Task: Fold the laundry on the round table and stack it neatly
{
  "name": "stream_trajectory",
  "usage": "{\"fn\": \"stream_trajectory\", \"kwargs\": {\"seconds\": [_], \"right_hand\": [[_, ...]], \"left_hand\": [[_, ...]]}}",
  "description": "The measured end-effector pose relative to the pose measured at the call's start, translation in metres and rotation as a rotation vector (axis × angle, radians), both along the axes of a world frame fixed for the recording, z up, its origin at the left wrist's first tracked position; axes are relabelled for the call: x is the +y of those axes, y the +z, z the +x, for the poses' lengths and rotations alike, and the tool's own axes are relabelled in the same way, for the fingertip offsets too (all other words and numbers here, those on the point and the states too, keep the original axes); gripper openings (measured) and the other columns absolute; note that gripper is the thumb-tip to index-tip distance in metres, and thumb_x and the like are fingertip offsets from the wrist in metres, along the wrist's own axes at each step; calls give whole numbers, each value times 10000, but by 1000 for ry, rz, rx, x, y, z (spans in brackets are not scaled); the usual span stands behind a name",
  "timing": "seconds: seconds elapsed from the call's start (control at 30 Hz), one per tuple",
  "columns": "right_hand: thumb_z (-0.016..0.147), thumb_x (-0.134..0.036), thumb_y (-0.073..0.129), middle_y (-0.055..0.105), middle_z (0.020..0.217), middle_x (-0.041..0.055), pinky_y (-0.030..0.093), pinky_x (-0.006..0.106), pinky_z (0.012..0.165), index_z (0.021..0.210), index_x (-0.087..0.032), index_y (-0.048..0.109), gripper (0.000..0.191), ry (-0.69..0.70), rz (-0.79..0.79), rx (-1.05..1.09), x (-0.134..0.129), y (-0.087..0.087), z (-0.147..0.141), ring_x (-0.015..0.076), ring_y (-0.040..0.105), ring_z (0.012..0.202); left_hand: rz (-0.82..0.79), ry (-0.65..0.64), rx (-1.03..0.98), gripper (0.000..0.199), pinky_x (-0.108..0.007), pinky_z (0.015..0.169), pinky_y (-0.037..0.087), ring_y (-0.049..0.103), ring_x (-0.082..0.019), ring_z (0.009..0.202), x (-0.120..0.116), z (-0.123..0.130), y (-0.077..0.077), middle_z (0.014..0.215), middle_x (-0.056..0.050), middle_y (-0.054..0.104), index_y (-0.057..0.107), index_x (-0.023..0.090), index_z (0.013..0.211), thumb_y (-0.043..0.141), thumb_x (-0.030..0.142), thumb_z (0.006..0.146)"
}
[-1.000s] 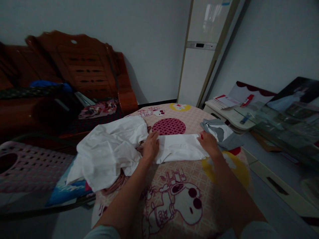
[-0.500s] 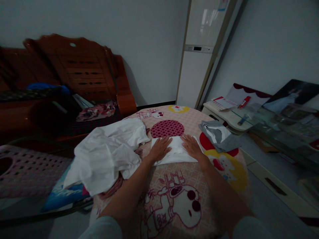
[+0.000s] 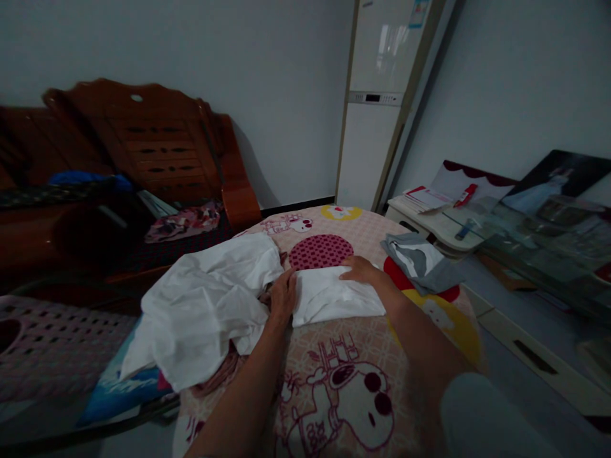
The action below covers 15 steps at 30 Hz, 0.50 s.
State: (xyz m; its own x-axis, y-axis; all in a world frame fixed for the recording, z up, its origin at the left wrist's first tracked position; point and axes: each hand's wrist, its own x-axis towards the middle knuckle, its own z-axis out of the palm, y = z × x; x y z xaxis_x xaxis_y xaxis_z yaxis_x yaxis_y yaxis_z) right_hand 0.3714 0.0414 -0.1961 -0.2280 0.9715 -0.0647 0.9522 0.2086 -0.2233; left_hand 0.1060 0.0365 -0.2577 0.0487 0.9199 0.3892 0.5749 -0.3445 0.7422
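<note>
A folded white cloth (image 3: 329, 296) lies flat on the round table's patterned cover (image 3: 367, 343). My left hand (image 3: 285, 291) is at the cloth's left edge, its fingers close together; whether they pinch the fabric is hard to see. On the cloth's upper right part rests my right hand (image 3: 359, 270), fingers bent and pointing left, their grip unclear. A loose heap of white fabric (image 3: 205, 305) lies left of my left hand, with brownish fabric under it. To the right is a folded grey garment (image 3: 420, 261) with a white patch.
A wooden bench (image 3: 157, 146) holding clothes stands at the back left, with a pink woven seat (image 3: 57, 343) in front. A tall white cabinet-like unit (image 3: 367, 146) is behind the table. At right, a glass shelf (image 3: 529, 245) and a white stand (image 3: 424, 216) carry papers and pictures.
My left hand has slid left from the top of the folded cloth to its left edge. My right hand has turned, its fingers now bent at the upper edge. The view has shifted slightly.
</note>
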Motion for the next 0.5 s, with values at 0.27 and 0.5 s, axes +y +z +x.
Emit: {"fn": "stream_trajectory", "kwargs": {"seconds": [0.27, 0.5], "right_hand": [[795, -399, 721, 727, 1066, 79, 478, 280, 824, 1045, -198, 709, 321, 6, 18, -137, -9, 21, -10, 240, 658, 1002], [940, -334, 516, 701, 1056, 177, 451, 376, 909, 1164, -144, 632, 316, -427, 296, -199, -45, 53, 31, 296, 638, 1038]], "left_hand": [[-31, 54, -22, 406, -413, 1033, 452, 624, -249, 1138, -4, -1, 8, 1212, -105, 686, 661, 157, 1161, 371, 338, 943], [-58, 27, -88, 410, -403, 1057, 440, 604, -239, 1181, -5, 0, 10, 1235, -112, 671, 626, 154, 1211, 387, 343, 937]]}}
